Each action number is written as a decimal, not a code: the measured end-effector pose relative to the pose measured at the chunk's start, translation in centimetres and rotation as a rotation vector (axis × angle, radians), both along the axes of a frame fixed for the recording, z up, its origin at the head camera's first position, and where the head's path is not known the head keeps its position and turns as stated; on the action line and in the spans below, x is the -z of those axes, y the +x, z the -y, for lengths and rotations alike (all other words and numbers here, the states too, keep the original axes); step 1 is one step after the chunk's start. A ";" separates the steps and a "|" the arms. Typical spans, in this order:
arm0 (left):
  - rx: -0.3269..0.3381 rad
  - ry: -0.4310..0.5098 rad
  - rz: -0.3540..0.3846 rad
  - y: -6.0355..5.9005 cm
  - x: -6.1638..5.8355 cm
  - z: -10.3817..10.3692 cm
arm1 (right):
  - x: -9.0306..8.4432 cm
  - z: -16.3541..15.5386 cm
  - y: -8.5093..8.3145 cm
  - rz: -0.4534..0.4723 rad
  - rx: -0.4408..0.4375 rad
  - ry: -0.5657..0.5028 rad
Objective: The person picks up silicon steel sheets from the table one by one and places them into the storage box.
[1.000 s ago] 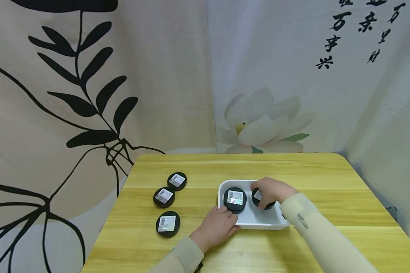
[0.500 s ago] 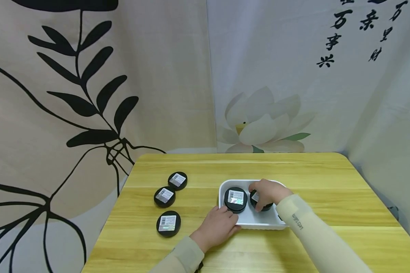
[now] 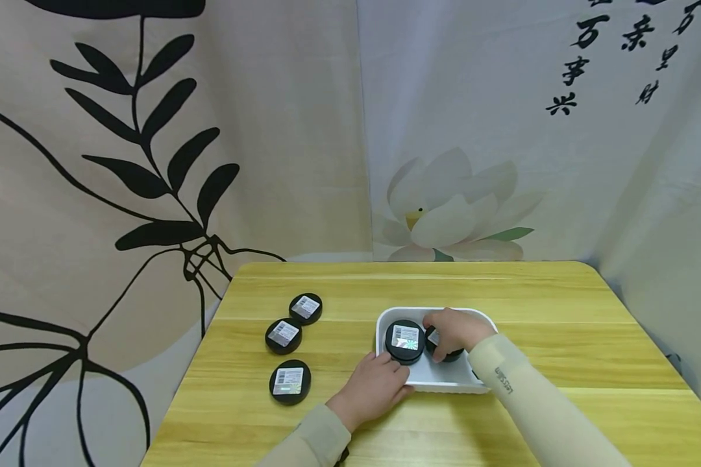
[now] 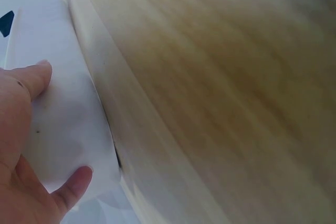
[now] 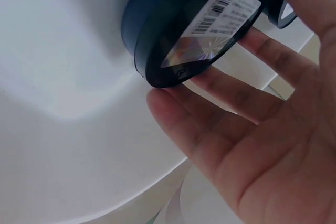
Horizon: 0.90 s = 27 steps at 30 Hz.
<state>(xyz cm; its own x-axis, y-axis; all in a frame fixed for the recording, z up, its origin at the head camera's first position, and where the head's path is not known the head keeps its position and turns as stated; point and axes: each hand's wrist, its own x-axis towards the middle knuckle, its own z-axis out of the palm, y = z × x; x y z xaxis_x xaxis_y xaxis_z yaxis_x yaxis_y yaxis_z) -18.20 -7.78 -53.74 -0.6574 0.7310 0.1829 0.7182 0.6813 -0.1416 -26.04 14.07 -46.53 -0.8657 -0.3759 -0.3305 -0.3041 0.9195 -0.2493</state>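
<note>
In the head view my right hand [image 3: 457, 332] grips a flat round black tin [image 3: 448, 355] with a white barcode label, inside the white tray [image 3: 485, 373]. Seen from the right wrist, thumb and fingers curve around the rim of this tin [image 5: 181, 35], which is tilted to the camera. A seam divides its side; whether it is one tin or two stacked cannot be told. Another labelled black tin [image 3: 405, 342] sits close on its left in the tray. My left hand [image 3: 375, 384] holds the tray's front left corner; in the left wrist view its digits touch the white wall [image 4: 68, 114].
Left of the tray, several black labelled tins lie on the wooden table [image 3: 561, 305]: a far one [image 3: 306, 309], a middle one [image 3: 283, 336] touching or nearly touching it, and a nearer one [image 3: 290, 382]. A printed curtain [image 3: 304, 130] hangs behind the table.
My right hand has shifted slightly left inside the tray with its tin, bringing it up close to the other tin. The left hand stays on the tray corner.
</note>
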 end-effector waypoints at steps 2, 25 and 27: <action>0.002 0.002 0.002 -0.1 0.1 0.0 | 0.2 0.1 0.0 -0.007 -0.011 -0.015; 0.005 0.022 0.002 0.0 -0.1 0.0 | 1.1 0.6 -0.3 0.014 0.021 -0.054; 0.003 0.019 0.004 0.0 -0.1 0.0 | 1.1 0.6 -0.3 0.015 0.021 -0.053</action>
<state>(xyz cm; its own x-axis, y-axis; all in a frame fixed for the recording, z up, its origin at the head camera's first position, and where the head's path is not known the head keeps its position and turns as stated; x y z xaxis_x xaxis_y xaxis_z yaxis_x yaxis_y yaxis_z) -18.16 -7.83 -53.64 -0.6556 0.7298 0.1941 0.7210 0.6813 -0.1264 -26.37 13.43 -47.63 -0.8687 -0.3753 -0.3232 -0.2810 0.9108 -0.3023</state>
